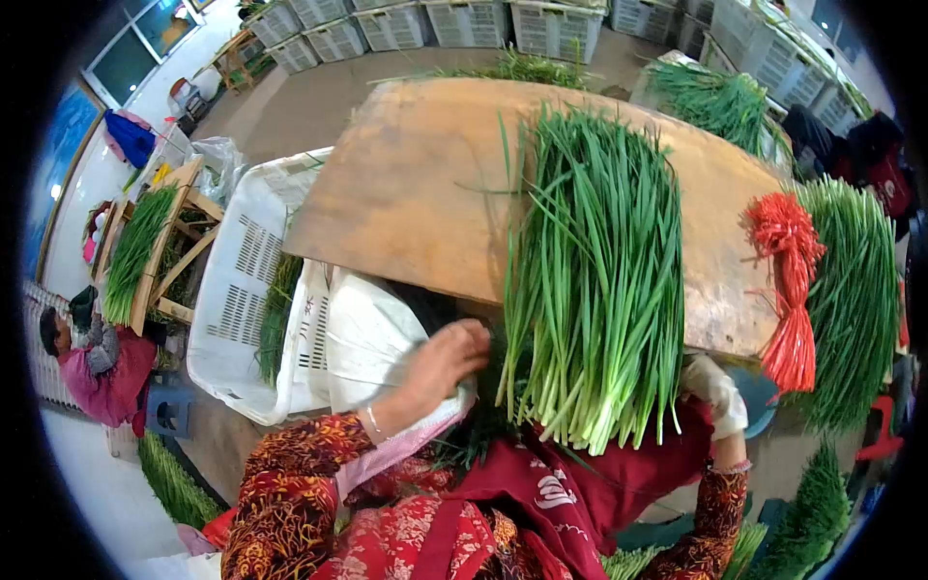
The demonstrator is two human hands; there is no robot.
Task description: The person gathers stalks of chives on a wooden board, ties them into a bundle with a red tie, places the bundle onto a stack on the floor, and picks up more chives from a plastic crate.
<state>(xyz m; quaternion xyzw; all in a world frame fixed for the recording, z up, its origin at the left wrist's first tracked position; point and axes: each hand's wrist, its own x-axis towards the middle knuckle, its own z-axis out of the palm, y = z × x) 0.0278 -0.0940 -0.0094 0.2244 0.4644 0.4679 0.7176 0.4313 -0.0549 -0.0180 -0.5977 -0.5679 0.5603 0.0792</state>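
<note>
A thick pile of green leafy stalks (604,280) lies across the wooden board (416,184), its pale cut ends hanging over the near edge. My left hand (440,367), bare, is left of these ends, beside a white sack (367,333); its fingers are bunched and blurred, and what they hold, if anything, cannot be seen. On the other side, my right hand (715,391), in a pale glove, is at the board's near edge by the stalks; its fingers are partly hidden. Red plastic ties (788,290) hang in a bundle at the board's right end.
White perforated crates (242,280) stand left of the board, and more crates (469,24) line the back. Another pile of stalks (851,300) is at the far right. A co-worker (97,367) sits at the far left near a wooden rack (174,242) with greens.
</note>
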